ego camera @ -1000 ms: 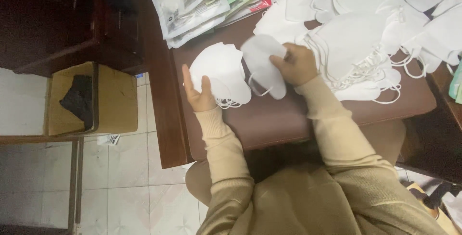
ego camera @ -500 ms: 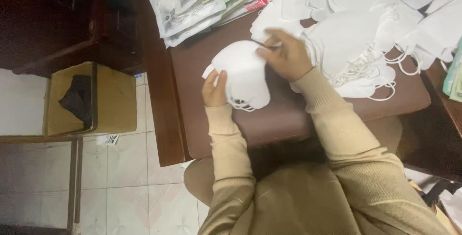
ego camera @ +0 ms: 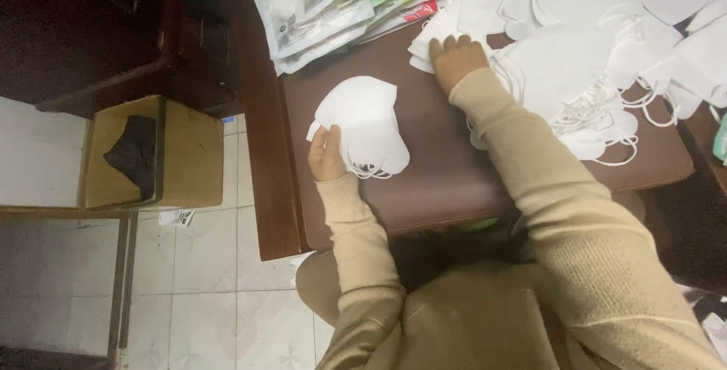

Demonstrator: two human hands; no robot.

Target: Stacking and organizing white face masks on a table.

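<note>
Dark brown table (ego camera: 454,188) fills the middle of the view, its near edge running just above the person's lap and its left edge dropping off to pale floor tiles (ego camera: 204,294), where a cardboard box (ego camera: 189,150) sits on a low stand. Closest in, the left hand (ego camera: 327,156) is clenched on a small stack of white face masks (ego camera: 367,124), thumb side pinching the stack's left rim, ear loops spilling out underneath; that stack lies near the table's left edge with bare tabletop on its right and below it. Plenty of open brown surface between the stack and the near edge. Further out, the right hand (ego camera: 457,59) lies flat, fingers spread and released, on the near fringe of a big loose heap of white masks (ego camera: 575,59) that covers the table's right and far side, loops tangling toward the right edge. Far left corner: a fanned pile of plastic packets (ego camera: 333,6) overlapping the table's back edge.
</note>
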